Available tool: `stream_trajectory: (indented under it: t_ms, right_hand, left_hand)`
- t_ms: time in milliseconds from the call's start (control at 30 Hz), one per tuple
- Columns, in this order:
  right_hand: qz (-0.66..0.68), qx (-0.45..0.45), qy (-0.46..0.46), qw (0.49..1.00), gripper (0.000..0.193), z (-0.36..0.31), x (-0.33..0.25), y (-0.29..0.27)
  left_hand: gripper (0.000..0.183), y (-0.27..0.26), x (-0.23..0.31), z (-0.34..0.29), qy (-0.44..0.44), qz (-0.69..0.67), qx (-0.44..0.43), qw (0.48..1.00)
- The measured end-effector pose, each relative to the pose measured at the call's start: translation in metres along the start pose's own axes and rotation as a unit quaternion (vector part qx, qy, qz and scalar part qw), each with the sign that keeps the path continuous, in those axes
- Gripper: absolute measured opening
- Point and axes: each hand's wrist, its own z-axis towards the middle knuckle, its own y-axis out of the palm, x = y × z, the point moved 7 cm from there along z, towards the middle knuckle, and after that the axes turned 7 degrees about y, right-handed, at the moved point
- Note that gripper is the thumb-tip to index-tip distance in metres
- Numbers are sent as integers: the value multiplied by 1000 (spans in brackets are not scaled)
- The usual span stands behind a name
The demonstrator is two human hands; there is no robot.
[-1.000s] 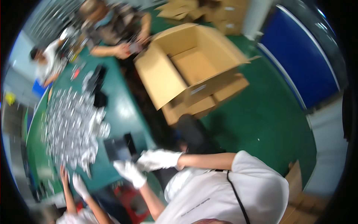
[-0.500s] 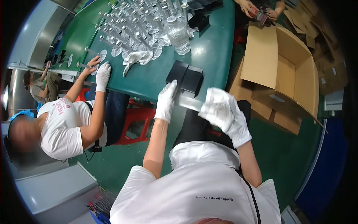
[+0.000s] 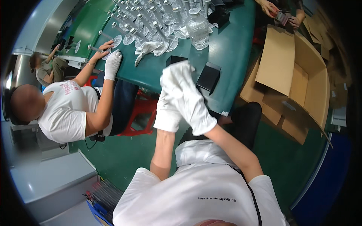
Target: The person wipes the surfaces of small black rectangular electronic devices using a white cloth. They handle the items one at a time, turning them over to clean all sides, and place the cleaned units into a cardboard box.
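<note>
- So, right hand (image 3: 184,94), white glove, crosses over the left hand (image 3: 166,116), gloved too; they overlap, right one on top in this view.
- Grip: right fingers bunched and slightly blurred, left fingers mostly covered. Can't tell if either is clamped on something or only on the other hand.
- Black block (image 3: 209,77): on the green table (image 3: 235,45), near its front edge, just right of the gloves, set at a slant.
- Second block (image 3: 174,59): black as well, behind the gloves and partly hidden by them; only its far end shows.
- Bottle (image 3: 198,32): clear, upright, beyond the two blocks.
- Black box (image 3: 218,17): just right of the bottle, farther up the table.
- Cloth (image 3: 151,49): white, crumpled, left of the bottle, in front of the posts.
- Posts (image 3: 160,32): many, grey, on clear round bases, crowded together across the far part of the table.
- Co-worker (image 3: 64,109): left side, white shirt, both arms stretched to the table.
- Stool (image 3: 139,118): red, between co-worker and wearer.
- Carton (image 3: 277,60): brown, open, right of the table, flap folded outward.
</note>
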Motion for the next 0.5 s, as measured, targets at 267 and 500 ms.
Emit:
stream_trajectory:
  t_ms: [267,500]
  right_hand:
    - [582,-154,443,665,45,-127,67,8]
    - [622,102,457,627,64,-89,102,-111]
  left_hand:
    - [36,-41,-42,18,-55,-64,220,972]
    - [42,-5,-25,-43,-92,208,93,969]
